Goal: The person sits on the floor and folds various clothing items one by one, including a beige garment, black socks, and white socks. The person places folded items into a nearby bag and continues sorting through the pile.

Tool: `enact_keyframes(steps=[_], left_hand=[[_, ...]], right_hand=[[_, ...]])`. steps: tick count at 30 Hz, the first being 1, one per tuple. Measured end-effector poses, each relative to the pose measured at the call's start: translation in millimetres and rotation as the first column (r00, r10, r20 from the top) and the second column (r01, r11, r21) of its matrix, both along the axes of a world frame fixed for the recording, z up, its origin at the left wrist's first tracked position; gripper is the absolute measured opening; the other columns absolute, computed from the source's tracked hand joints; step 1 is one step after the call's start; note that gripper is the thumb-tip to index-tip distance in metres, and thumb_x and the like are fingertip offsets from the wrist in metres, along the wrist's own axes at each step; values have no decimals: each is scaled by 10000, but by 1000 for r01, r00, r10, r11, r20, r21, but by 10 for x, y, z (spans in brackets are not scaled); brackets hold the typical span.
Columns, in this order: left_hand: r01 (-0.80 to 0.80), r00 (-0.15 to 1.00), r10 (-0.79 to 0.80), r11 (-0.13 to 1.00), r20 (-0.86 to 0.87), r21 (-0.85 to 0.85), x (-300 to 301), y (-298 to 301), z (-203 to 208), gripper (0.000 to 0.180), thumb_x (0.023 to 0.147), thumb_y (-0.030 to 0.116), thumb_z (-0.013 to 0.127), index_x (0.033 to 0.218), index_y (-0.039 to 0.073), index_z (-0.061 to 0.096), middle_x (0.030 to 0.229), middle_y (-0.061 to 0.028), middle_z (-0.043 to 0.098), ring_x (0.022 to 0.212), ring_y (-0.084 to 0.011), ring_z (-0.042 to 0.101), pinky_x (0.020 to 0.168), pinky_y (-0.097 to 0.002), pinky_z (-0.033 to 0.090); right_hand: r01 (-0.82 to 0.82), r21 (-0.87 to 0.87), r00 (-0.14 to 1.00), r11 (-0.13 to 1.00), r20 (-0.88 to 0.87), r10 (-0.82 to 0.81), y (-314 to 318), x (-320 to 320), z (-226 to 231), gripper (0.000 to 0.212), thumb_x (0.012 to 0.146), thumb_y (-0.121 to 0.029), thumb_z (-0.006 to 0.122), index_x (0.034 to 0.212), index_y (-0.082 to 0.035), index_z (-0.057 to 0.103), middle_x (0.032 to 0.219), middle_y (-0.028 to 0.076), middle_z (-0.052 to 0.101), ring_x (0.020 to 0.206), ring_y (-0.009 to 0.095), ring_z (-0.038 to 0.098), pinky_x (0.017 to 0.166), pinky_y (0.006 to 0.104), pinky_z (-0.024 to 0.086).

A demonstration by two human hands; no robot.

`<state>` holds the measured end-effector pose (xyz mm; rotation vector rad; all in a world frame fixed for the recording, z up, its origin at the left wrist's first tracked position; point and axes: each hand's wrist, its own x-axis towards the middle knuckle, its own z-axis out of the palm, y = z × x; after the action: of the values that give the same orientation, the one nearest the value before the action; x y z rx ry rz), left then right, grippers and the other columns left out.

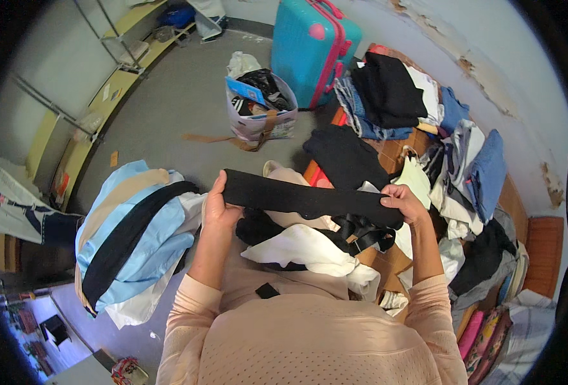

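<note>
A long black sock (303, 196) is stretched sideways in front of my chest, held at both ends. My left hand (218, 202) grips its left end, thumb up along the edge. At the right end, my right hand (407, 204) pinches the cloth between thumb and fingers. Below the sock, on my lap, lie a white sock-like garment (303, 250), a black garment (258, 226) and black straps (361, 236). To my left, light blue cloth (162, 231) is heaped with a black strip of fabric (133, 237) and a beige strip across it.
Folded black clothes (387, 90) and jeans (489, 173) pile up on a wooden surface (387, 151) at the right. A stuffed bag (277, 125) stands on the floor ahead, beside a turquoise suitcase (306, 51). Yellowish shelves (114, 90) run along the left wall.
</note>
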<state>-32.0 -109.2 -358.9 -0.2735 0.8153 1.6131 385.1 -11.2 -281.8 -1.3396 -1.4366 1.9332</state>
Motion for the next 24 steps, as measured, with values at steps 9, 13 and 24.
enact_keyframes(steps=[9,13,24], left_hand=[[18,999,-20,999,-40,-33,-33,13,79,227,827,238,695,963,73,620,978,-80,667,894,-243,641,831,-406,514],[2,999,-5,998,-41,-63,-49,21,24,221,836,219,686,981,70,612,968,-81,665,892,-249,642,830,-423,519],[110,994,-110,994,10,-17,176,126,-85,191,837,243,687,942,110,599,912,-33,660,860,-208,647,801,-376,522]], right_hand=[[70,-94,994,993,-73,-77,-11,277,-263,126,740,-36,730,839,-57,655,771,-29,641,670,72,555,685,214,430],[81,-142,987,987,-124,-99,-19,293,-273,105,760,-27,709,848,-51,657,795,-16,652,682,77,580,668,217,461],[415,-165,850,895,-282,-446,-147,543,-447,68,906,-78,542,958,-42,567,835,36,634,689,129,608,606,243,506]])
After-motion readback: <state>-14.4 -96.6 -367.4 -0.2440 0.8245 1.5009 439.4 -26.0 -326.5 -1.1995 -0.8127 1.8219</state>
